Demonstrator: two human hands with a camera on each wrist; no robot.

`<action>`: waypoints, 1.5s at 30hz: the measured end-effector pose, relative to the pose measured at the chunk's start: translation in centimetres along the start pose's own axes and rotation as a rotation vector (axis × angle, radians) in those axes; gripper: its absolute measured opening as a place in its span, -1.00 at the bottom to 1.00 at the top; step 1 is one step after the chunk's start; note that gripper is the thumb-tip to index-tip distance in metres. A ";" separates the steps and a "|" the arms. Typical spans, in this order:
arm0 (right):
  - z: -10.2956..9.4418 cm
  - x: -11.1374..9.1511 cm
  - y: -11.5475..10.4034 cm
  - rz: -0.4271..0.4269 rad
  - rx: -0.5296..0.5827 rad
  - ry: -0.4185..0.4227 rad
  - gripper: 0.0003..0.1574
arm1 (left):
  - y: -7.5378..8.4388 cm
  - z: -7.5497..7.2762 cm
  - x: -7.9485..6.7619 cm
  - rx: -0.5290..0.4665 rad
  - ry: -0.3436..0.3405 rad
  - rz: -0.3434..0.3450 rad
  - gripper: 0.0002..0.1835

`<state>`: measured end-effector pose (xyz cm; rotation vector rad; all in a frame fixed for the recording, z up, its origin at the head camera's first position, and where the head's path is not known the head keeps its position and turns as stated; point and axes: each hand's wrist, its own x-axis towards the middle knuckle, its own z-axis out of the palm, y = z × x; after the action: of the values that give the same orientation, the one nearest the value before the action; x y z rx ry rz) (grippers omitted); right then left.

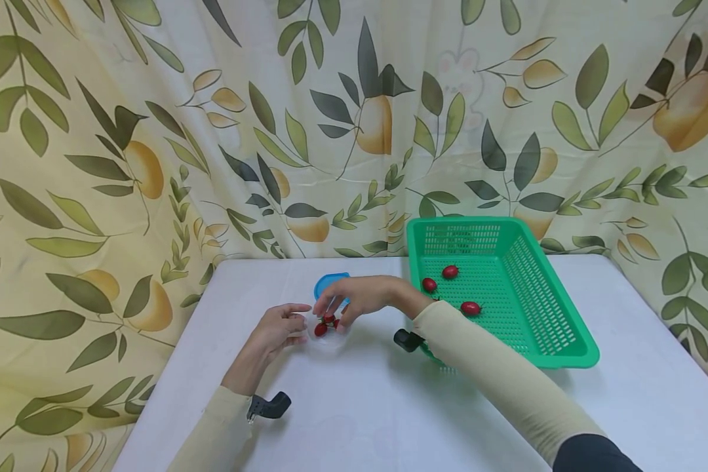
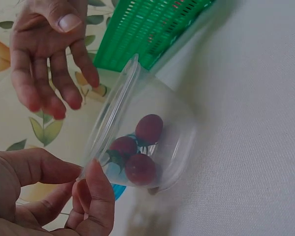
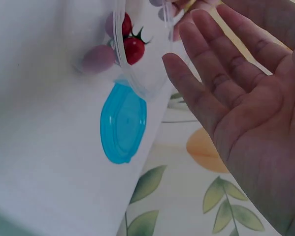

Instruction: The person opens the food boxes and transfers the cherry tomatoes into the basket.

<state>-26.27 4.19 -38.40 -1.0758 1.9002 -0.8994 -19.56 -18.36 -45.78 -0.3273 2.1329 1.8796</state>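
Note:
A clear plastic container [image 2: 179, 118] stands on the white table, with three cherry tomatoes [image 2: 140, 169] inside, some bearing green stems. My left hand [image 1: 275, 332] pinches its rim between thumb and fingers, which shows best in the left wrist view. Over the container's opening hovers my right hand [image 1: 360, 295], its fingers spread and loosely bent, nothing held. In the right wrist view that palm [image 3: 255, 108] faces the container from the side. Just behind the container lies a blue lid [image 3: 123, 123], partly covered by the right hand in the head view.
A green perforated basket [image 1: 566, 360] sits at the back right, under the reach of the right forearm. Several cherry tomatoes [image 1: 471, 308] lie on its floor, toward the left side. A leaf-and-fruit patterned curtain [image 1: 342, 131] hangs behind the table [image 1: 354, 419].

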 end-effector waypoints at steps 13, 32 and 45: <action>1.7 1.8 0.9 0.059 -0.051 0.038 -0.36 | -0.1 -0.1 0.1 -0.017 -0.006 0.020 -0.60; 3.0 3.4 1.6 0.173 -0.122 0.049 -0.46 | -0.1 -0.2 0.0 -0.005 -0.016 0.022 -0.60; 3.7 4.7 1.6 0.176 -0.303 0.027 -0.60 | -0.1 -0.2 0.0 0.001 -0.015 0.025 -0.58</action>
<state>-25.33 -0.13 -42.76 -1.0504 2.1634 -0.5414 -19.53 -18.54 -45.88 -0.2865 2.1379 1.8879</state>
